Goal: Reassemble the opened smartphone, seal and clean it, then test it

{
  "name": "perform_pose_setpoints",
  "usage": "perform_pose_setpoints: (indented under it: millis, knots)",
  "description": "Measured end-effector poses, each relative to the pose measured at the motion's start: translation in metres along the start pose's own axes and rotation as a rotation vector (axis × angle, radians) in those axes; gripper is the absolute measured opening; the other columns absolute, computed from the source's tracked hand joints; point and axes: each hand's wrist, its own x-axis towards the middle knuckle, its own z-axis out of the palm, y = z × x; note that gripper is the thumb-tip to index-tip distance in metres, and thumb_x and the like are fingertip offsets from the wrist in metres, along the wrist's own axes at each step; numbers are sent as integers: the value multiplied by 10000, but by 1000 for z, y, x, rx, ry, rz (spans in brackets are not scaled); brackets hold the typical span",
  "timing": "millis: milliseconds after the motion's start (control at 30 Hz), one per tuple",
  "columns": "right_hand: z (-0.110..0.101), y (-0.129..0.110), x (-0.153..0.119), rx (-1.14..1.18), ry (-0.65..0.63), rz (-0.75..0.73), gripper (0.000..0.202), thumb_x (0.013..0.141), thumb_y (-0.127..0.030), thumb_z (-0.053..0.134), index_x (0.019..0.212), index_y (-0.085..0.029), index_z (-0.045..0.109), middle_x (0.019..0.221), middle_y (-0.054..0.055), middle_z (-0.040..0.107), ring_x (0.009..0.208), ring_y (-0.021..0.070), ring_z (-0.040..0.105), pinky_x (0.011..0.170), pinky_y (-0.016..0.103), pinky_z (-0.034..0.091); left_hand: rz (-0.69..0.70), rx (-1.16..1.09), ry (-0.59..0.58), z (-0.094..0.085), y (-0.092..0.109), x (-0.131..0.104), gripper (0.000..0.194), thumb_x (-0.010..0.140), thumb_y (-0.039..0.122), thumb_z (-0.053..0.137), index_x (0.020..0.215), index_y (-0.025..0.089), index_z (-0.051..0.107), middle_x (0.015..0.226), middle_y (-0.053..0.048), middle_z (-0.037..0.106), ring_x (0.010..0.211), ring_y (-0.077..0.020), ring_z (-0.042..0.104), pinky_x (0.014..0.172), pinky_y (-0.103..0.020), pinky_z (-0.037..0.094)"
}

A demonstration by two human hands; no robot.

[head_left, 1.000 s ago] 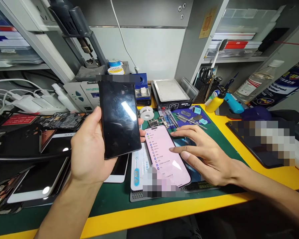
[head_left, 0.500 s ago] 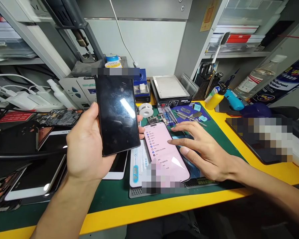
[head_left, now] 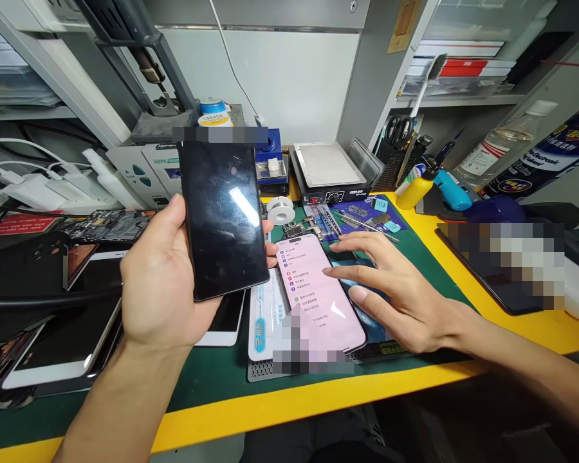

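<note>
My left hand is wrapped round a black smartphone, its dark, smudged screen facing me and reflecting a light. In the middle of the bench lies a second smartphone, a lit one with a pinkish settings list on its screen. Over that phone's right edge hovers my right hand, fingers spread and holding nothing. Its index fingertip is at the lit screen; whether it touches I cannot tell. Under the lit phone are a white-and-blue card and a grey perforated plate.
Several phones and phone parts, including a white-framed phone, crowd the left side. Behind stand a hot plate, a solder spool and tweezers. On the right are a yellow bottle and a dark phone.
The list on the lit phone has scrolled upward, showing lower entries. My right index finger stays near the screen. The view has shifted slightly; my left hand still holds the black smartphone.
</note>
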Motion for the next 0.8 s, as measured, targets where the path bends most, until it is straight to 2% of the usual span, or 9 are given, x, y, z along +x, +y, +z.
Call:
perform_pose_setpoints:
  millis: [467, 667, 800]
  knots:
    - [-1, -2, 3, 54, 64, -66, 267, 901, -136, 559, 1053, -83, 773, 1182, 211, 642, 1177, 340, 559, 989, 550, 466, 9, 0, -4, 0, 1, -2, 530, 1008, 450, 329, 1170, 128, 718, 940, -173, 780, 809, -367, 756, 730, -541, 640]
    - [-2, -4, 3, 104, 73, -98, 258, 890, -120, 550, 989, -88, 787, 1147, 199, 657, 1173, 339, 559, 985, 544, 469, -3, 9, -1, 1, 1, -3, 544, 1008, 471, 327, 1197, 121, 699, 945, -176, 776, 759, -342, 750, 671, -479, 645]
    - [-3, -4, 4, 120, 83, -115, 253, 866, -100, 555, 954, -101, 792, 1125, 189, 668, 1167, 338, 568, 979, 537, 482, 0, 8, 2, 0, 1, -2, 545, 1010, 468, 320, 1200, 127, 701, 939, -176, 775, 766, -348, 751, 681, -494, 644]
